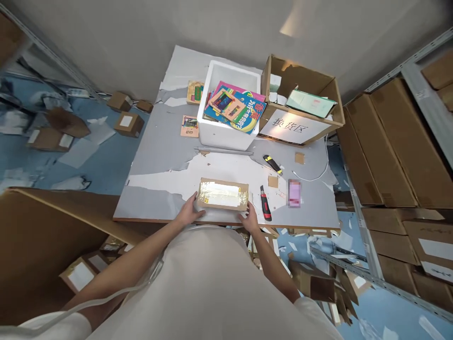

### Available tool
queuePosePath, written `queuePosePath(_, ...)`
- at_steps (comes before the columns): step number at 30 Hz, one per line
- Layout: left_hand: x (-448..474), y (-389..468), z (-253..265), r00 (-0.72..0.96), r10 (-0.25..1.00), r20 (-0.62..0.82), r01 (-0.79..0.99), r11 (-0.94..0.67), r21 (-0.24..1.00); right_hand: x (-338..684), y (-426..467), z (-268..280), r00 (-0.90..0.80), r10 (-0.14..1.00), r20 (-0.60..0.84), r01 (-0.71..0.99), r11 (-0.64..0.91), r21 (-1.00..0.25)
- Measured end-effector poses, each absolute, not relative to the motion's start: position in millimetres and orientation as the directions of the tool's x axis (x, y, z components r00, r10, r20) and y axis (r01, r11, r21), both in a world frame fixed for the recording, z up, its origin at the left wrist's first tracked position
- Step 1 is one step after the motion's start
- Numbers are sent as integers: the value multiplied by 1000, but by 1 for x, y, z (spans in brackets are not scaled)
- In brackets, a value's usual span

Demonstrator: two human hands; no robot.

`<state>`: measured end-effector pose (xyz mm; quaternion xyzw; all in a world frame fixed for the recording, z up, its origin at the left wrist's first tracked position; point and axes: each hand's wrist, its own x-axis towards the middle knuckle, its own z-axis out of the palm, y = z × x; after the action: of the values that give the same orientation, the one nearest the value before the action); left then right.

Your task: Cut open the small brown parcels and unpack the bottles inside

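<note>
A small cardboard box (222, 194) with a white label and shiny tape lies near the table's front edge. My left hand (188, 211) grips its left end, thumb along the near side. At the right end, my right hand (250, 219) holds it the same way, its fingers against the short side. Just right of that hand lies a red and black utility knife (265, 204). Farther back is a yellow and black utility knife (272, 164). Small cardboard scraps (272, 182) and a blurred pink item (294, 193) are on the table as well.
A white foam box (226, 139) with books (235, 106) and an open carton (300, 118) with a handwritten sign stand at the back. A white cable (323, 167) runs along the right. A large carton (42, 226) is at lower left; shelves with boxes (392, 146) flank the right.
</note>
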<state>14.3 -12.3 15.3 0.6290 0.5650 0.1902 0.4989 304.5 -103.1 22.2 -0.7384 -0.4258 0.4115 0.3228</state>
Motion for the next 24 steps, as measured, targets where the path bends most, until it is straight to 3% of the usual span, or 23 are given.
queuePosePath(5, 22, -4, 19, 330, 895, -301, 526, 90, 846, 314, -91, 12, 202, 939, -279, 397, -339, -853)
queuePosePath(9, 28, -3, 21, 281, 909, -308, 431, 168, 887, 316, -82, 13, 135, 950, -282, 344, -312, -886)
queuePosePath(12, 30, -2, 26, 212, 916, -341, 379, 245, 892, 322, -79, 20, 150, 951, -272, 367, -309, -877)
queuePosePath(18, 42, 9, 35, 91, 929, -358, 446, 284, 849, 331, -62, 35, 211, 945, -249, 484, -323, -813)
queuePosePath(24, 48, 29, 22, 99, 914, -393, 502, 295, 813, 333, -34, 30, 249, 903, -352, 413, -427, -804)
